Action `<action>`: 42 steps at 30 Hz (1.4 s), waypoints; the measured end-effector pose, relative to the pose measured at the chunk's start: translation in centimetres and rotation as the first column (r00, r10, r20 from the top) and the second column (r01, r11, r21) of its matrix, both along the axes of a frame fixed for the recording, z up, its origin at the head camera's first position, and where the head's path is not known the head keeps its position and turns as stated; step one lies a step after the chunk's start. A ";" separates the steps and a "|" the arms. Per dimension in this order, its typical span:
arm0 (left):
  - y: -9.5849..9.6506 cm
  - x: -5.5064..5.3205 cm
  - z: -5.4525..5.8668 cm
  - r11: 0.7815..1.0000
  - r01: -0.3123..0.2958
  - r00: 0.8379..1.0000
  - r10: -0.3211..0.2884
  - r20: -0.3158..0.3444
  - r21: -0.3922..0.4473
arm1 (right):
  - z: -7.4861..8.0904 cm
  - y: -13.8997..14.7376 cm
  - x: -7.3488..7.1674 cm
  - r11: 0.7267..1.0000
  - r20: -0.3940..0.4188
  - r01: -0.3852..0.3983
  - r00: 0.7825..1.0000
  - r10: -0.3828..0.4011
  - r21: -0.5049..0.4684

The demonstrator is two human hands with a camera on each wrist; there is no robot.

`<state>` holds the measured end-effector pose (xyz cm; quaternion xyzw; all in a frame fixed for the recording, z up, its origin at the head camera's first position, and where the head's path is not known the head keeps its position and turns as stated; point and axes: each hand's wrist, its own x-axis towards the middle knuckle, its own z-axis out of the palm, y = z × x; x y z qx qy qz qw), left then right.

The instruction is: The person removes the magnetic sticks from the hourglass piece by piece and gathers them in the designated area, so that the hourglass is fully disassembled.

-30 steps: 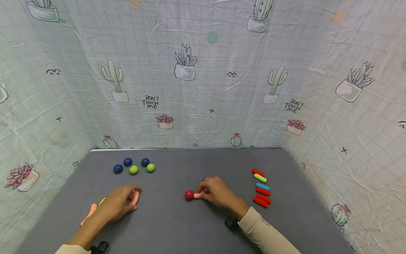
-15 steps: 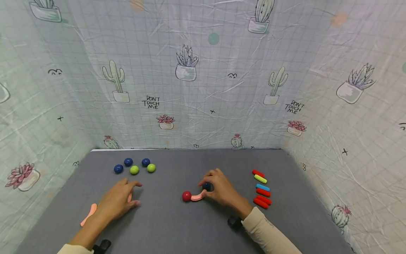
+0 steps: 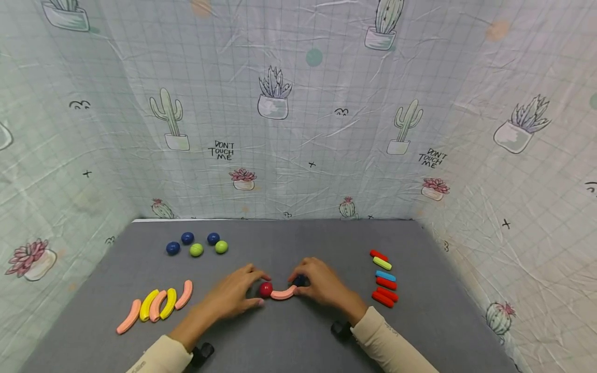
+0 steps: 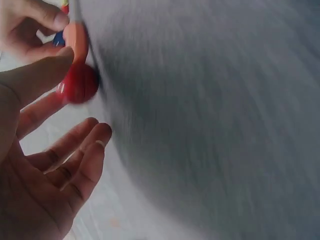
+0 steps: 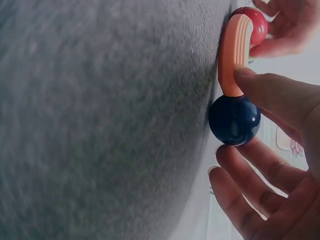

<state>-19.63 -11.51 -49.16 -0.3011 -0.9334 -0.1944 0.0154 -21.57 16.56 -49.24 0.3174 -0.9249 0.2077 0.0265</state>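
Observation:
A curved pink building rod (image 3: 283,294) joins a red ball (image 3: 266,289) at its left end and a dark blue ball (image 3: 300,281) at its right end, low over the grey table. My right hand (image 3: 322,285) holds the right end, thumb on the pink rod and fingertips against the dark blue ball (image 5: 235,120), as the right wrist view shows. Reaching in from the left, my left hand (image 3: 233,292) has thumb and forefinger spread on either side of the red ball (image 4: 80,85), the other fingers loosely extended.
Curved pink and yellow rods (image 3: 169,303) lie in a row at left. Behind them are dark blue balls (image 3: 173,248) and lime green balls (image 3: 196,250). Short straight rods (image 3: 386,283) in red, blue and yellow lie at right. A patterned cloth (image 3: 298,155) walls the back and sides.
My left hand has let go of a curved pink rod at the left row and moved right to the red ball. The joined pieces have shifted slightly left in my right hand.

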 end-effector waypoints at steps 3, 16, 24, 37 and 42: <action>1.2 -0.2 -0.4 1.000 0.028 1.000 -0.028 -0.008 0.003 | -0.2 -0.3 0.1 1.000 0.003 0.004 1.000 -0.004 0.010; 1.0 -0.7 -0.7 0.994 -0.069 0.997 0.072 -0.029 0.089 | -0.3 -0.5 0.3 1.000 0.022 0.001 1.000 -0.001 -0.013; -2.9 -2.9 0.8 0.983 -0.149 0.987 0.155 -0.045 0.110 | -0.2 -0.3 0.4 1.000 0.041 -0.007 0.999 0.008 -0.021; -9.3 -8.9 3.9 0.945 -0.319 0.947 0.321 -0.016 0.069 | -0.3 -0.2 0.3 0.999 0.048 -0.012 0.999 0.014 -0.035; -11.2 -11.0 4.0 0.935 -0.353 0.935 0.351 0.045 0.035 | -0.4 -0.3 0.4 0.999 0.047 -0.018 0.999 0.019 -0.030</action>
